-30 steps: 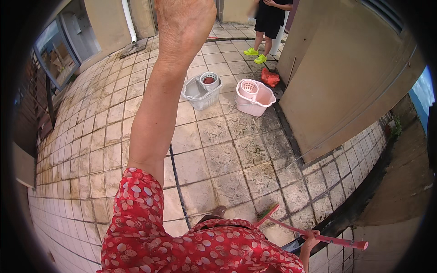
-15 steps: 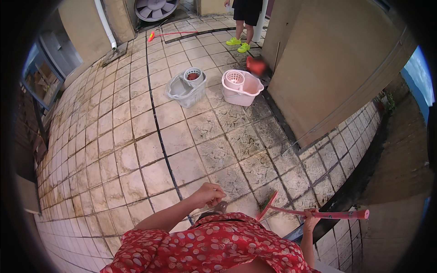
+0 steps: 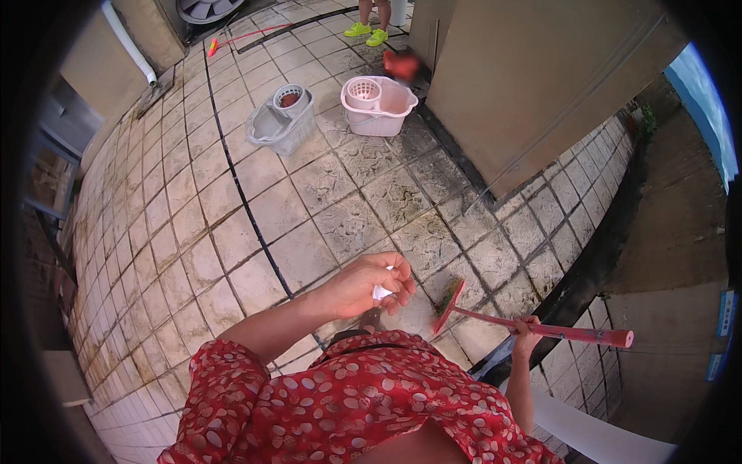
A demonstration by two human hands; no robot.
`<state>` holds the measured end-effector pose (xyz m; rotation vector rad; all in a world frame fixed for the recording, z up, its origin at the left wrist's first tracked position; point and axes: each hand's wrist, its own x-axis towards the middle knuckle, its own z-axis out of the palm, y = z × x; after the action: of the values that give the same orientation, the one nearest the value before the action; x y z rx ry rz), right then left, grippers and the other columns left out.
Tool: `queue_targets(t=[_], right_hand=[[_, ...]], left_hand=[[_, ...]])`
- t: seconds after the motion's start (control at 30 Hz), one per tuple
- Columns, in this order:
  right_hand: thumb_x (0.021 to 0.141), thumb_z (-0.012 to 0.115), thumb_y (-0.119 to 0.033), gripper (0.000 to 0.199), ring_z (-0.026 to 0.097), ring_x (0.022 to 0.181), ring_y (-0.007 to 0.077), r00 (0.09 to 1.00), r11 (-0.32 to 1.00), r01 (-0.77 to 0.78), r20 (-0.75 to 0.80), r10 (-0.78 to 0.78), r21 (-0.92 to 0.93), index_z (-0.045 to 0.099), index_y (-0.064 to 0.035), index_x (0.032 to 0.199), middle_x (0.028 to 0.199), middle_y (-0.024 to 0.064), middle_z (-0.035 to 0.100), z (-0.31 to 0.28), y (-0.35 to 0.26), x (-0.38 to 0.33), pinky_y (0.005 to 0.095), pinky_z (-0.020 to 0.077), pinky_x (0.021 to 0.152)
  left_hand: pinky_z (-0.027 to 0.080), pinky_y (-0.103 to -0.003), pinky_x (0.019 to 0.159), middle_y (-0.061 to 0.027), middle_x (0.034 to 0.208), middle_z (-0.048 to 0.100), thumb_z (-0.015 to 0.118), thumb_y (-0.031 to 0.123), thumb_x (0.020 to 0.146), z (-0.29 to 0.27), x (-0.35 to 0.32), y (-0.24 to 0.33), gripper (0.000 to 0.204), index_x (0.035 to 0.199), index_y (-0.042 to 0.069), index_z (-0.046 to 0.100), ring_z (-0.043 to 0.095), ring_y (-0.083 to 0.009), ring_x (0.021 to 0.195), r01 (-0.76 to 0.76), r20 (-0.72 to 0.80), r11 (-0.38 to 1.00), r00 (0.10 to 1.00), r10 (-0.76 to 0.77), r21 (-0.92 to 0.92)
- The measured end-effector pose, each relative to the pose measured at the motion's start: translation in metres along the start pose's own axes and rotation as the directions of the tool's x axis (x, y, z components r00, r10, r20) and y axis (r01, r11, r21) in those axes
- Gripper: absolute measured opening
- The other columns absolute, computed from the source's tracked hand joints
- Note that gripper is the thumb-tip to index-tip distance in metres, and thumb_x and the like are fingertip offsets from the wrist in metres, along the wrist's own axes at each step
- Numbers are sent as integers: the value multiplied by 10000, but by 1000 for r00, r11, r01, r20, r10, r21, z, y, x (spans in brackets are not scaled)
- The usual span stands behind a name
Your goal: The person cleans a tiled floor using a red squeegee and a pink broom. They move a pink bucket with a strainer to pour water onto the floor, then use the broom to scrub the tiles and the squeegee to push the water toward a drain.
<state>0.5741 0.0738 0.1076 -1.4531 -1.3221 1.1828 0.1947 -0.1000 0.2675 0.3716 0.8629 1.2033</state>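
My left hand [image 3: 371, 284] is raised in front of my body, its fingers curled around a small piece of crumpled white tissue [image 3: 381, 292]. Much of the tissue is hidden by the fingers. Off to the right, my right hand [image 3: 527, 328] is closed around the pole of a long-handled red floor brush [image 3: 491, 317]. The thick end of its pole points right. Its narrow crosswise head is low over the tiles to the left of that hand; whether it touches them I cannot tell.
A grey mop bucket [image 3: 282, 127] and a pink mop bucket [image 3: 382, 112], each with a wringer basket, stand ahead on the tiled floor [image 3: 255, 282]. Farther off lies another red-handled floor tool [image 3: 247, 37]. A person in yellow shoes [image 3: 358, 29] stands beside a brown wall [image 3: 525, 100].
My left hand has come up and forward, and white tissue now shows in its fingers. The view has tilted down, so the buckets sit higher. My right hand keeps its grip.
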Motion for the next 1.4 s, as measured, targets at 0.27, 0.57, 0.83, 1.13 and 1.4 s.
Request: queue_targets(t=[0.27, 0.57, 0.83, 1.13, 1.4], right_hand=[[609, 583, -38, 127, 429, 439, 151, 995, 996, 90, 35, -89, -11, 467, -1, 645, 604, 48, 479, 8, -29, 10, 259, 363, 418], [598, 587, -28, 138, 433, 436, 156, 963, 997, 73, 262, -66, -17, 456, -5, 634, 591, 50, 473, 24, -13, 76, 266, 365, 407], [588, 591, -20, 149, 437, 434, 160, 903, 996, 88, 425, -70, -22, 446, -10, 624, 580, 52, 468, 42, -13, 110, 272, 366, 397], [577, 595, -10, 164, 441, 431, 165, 861, 993, 112, 503, -78, -37, 436, -15, 613, 568, 54, 462, 59, -21, 121, 278, 368, 387], [568, 599, -2, 177, 445, 428, 169, 865, 998, 61, 500, -36, -33, 426, -19, 603, 557, 56, 457, 71, -28, 117, 284, 369, 377]], left_hand=[[500, -283, 505, -130, 723, 578, 627, 137, 786, 172, -16, 97, 244, 876, -32, 476, 617, -187, 643, -332, 576, 941, 758, 306, -62], [471, -311, 490, -140, 662, 551, 597, 96, 715, 246, -1, 78, 189, 788, -33, 479, 563, -213, 581, -663, 546, 707, 697, 464, 245], [446, -337, 476, -150, 608, 526, 569, 60, 653, 286, 13, 85, 140, 709, -34, 482, 515, -237, 525, -710, 501, 129, 602, 622, 693], [417, -365, 461, -160, 548, 498, 539, 19, 582, 297, -10, 86, 86, 621, -36, 485, 461, -263, 462, -637, 601, -238, 443, 665, 733], [391, -391, 448, -170, 494, 473, 512, -17, 520, 253, 2, 96, 38, 542, -37, 488, 413, -286, 407, -598, 445, -32, 558, 700, 801]])
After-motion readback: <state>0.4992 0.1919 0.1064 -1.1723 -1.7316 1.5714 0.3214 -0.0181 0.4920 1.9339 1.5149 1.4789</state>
